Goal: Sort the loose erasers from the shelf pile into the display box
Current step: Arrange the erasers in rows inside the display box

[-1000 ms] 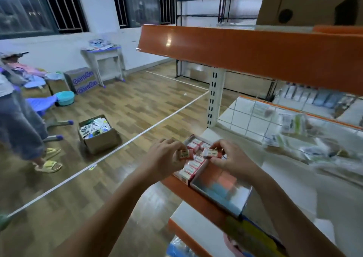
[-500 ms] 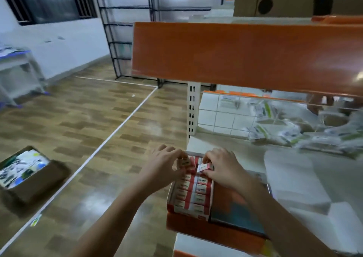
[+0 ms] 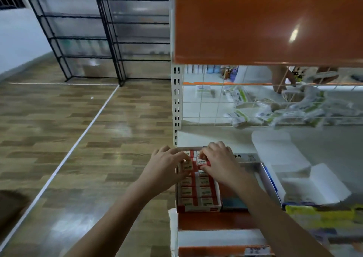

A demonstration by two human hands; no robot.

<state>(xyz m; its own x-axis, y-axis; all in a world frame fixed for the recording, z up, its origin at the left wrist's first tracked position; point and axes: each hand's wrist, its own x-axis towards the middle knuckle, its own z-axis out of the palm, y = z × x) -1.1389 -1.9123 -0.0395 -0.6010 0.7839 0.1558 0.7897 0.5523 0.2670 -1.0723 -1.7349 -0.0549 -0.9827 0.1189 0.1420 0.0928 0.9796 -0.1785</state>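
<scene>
Red-and-white erasers (image 3: 198,191) fill the display box (image 3: 198,208) in two rows at the shelf's (image 3: 214,220) front left corner. Your left hand (image 3: 167,168) pinches one eraser (image 3: 187,166) over the left row; your right hand (image 3: 220,161) curls its fingers round another eraser (image 3: 202,162) over the right row, near the box's far end.
</scene>
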